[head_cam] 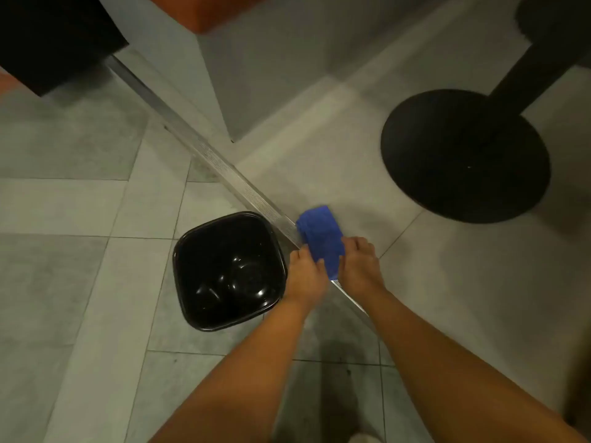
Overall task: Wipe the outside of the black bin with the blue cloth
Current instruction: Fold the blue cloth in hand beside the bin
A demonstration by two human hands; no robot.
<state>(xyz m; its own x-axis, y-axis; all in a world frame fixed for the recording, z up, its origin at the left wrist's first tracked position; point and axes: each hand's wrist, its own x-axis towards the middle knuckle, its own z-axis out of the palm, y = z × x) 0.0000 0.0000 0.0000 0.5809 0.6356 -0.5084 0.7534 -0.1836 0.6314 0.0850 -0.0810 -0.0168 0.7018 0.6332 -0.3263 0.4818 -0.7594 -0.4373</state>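
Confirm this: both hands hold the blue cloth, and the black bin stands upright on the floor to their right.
Wrong side. The head view shows the bin upright on the floor to the left of the hands, not the right. The rest holds: the left hand and the right hand both hold the cloth.

Your bin (pixel 228 271) stands on the floor (pixel 80 282); the cloth (pixel 321 239) is just right of it, over the metal strip (pixel 224 167) passing behind the bin. The pedestal base (pixel 463 158) sits farther right.
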